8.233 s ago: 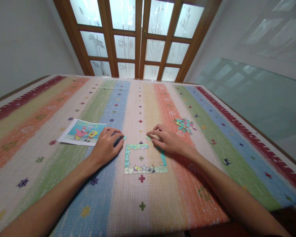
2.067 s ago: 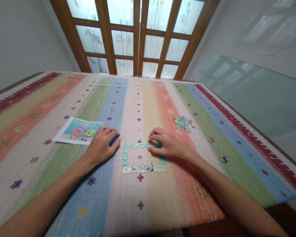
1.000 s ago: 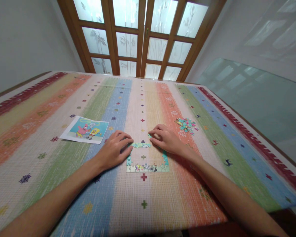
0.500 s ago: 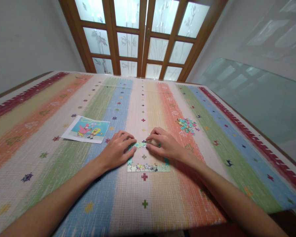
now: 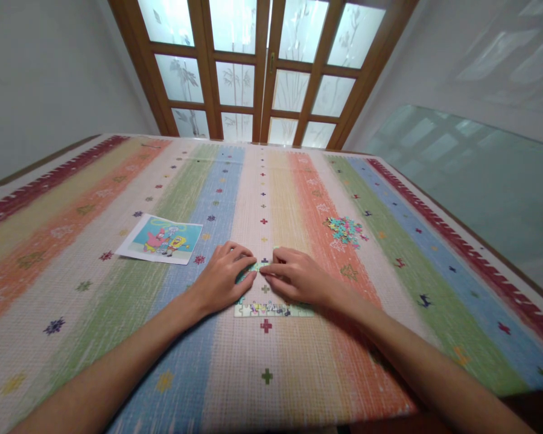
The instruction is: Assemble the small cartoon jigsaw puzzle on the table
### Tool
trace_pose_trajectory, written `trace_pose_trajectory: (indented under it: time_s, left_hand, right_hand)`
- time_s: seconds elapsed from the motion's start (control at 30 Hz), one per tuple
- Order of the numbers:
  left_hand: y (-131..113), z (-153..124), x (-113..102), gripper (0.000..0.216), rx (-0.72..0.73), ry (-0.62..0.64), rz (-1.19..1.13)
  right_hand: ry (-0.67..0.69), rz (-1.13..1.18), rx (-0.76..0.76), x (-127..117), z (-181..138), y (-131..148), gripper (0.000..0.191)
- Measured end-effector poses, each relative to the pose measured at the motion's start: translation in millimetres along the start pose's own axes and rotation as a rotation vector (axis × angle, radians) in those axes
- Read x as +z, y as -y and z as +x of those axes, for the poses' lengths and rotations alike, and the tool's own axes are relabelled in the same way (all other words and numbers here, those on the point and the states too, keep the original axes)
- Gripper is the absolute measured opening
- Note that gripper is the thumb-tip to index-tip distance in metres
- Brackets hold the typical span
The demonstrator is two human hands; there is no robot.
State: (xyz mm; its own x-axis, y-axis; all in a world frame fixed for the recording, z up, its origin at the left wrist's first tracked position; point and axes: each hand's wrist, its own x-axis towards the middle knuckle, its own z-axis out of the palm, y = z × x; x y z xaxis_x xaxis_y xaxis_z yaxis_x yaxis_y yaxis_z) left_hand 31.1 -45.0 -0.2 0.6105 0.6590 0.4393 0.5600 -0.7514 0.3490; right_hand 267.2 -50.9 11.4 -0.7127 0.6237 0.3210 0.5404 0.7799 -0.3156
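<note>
Left fingers [image 5: 243,264] and right fingers [image 5: 278,271] being bent over pale-green and teal jigsaw border [image 5: 272,309]

Whether anything is being grasped cannot be told. On the striped cloth-covered desk [image 5: 226,374], the border's near edge is being seen joined. Its visible middle is being left unfilled, and a multicoloured heap of loose jigsaw pieces [image 5: 345,231], apparently unplaced.

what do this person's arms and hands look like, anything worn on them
The left hand and right hand are ungloved, with no rings that I can make out. The left forearm and right forearm look slender and bare, with no sleeve, watch or bracelet in view.
</note>
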Motion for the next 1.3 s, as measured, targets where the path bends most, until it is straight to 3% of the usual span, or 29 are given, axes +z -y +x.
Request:
trace_pose_trajectory:
  time_s: [0.93,1.3]
  left_hand:
    - [-0.5,1.5,1.4,0.012,-0.062,-0.025,-0.097]
    - [1.6,3.0,0.3,0.009,-0.104,-0.018,-0.172]
  right_hand:
    - [-0.050,-0.019,-0.004,1.1,0.2,2.0,0.023]
    - [-0.011,-0.025,0.006,2.7,-1.4,-0.5,0.023]
